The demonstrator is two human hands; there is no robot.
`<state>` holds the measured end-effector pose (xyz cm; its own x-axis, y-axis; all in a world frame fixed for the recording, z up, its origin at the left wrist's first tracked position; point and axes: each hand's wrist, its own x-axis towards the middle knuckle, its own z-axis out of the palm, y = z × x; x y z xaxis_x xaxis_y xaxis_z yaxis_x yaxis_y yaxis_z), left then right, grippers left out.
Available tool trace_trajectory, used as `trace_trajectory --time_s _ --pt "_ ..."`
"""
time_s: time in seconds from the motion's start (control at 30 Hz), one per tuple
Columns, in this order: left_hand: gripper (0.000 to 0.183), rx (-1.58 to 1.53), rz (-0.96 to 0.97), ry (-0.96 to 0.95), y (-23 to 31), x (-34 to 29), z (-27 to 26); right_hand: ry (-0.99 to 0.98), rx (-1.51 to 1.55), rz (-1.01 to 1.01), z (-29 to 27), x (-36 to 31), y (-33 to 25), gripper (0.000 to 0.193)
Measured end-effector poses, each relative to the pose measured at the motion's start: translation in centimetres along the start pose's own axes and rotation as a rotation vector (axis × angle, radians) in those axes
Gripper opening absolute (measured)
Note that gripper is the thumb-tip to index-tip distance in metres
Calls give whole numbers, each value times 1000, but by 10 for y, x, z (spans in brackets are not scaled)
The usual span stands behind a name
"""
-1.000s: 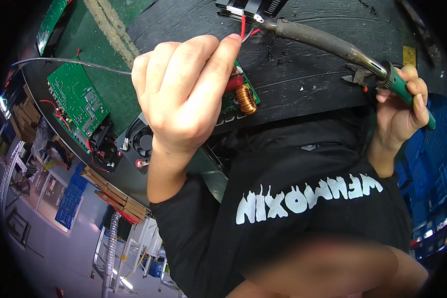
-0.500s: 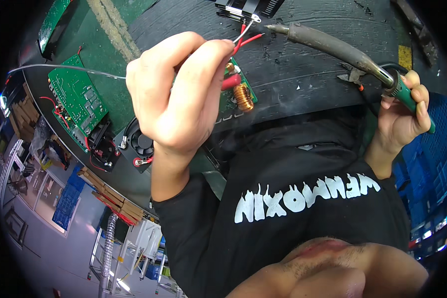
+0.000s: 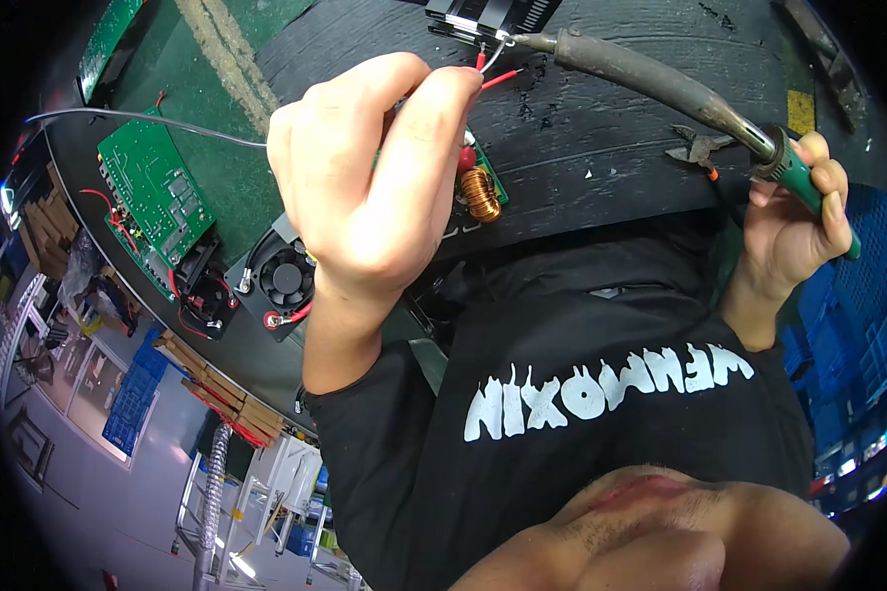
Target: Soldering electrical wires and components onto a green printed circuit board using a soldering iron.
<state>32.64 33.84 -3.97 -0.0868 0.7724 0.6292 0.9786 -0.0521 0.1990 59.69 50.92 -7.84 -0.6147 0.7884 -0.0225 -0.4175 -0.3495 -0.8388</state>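
Observation:
My left hand (image 3: 360, 172) is closed in a pinch on a thin silvery solder wire (image 3: 182, 126), which trails off to the left. Its free end reaches a small metal terminal (image 3: 509, 41) on a black finned part (image 3: 463, 22) at the far edge. My right hand (image 3: 793, 222) grips the green handle of a soldering iron (image 3: 655, 84), its tip at that terminal, meeting the solder end. Red wires (image 3: 503, 79) with bare ends stick out close to my left fingertips. Partly hidden behind that hand is a board with a copper coil (image 3: 480, 194).
Side cutters (image 3: 702, 148) lie on the black work surface (image 3: 601, 138), left of my right hand. At left are a green circuit board (image 3: 153, 182) and a black fan (image 3: 288, 283) with red leads. A metal bar (image 3: 828, 59) lies at the far right.
The iron's tip has moved left onto the terminal, where before it stood slightly apart. My left hand has shifted a little right and away from me, feeding the solder wire closer.

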Motion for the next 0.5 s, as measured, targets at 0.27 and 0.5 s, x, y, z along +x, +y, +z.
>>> trace_trajectory --time_s 0.27,0.5 --pt "26 -6 -63 -32 7 2 -4 14 -63 33 -1 0 0 29" --pt "25 -14 -117 -126 10 4 -16 -10 -66 22 1 2 3 28"
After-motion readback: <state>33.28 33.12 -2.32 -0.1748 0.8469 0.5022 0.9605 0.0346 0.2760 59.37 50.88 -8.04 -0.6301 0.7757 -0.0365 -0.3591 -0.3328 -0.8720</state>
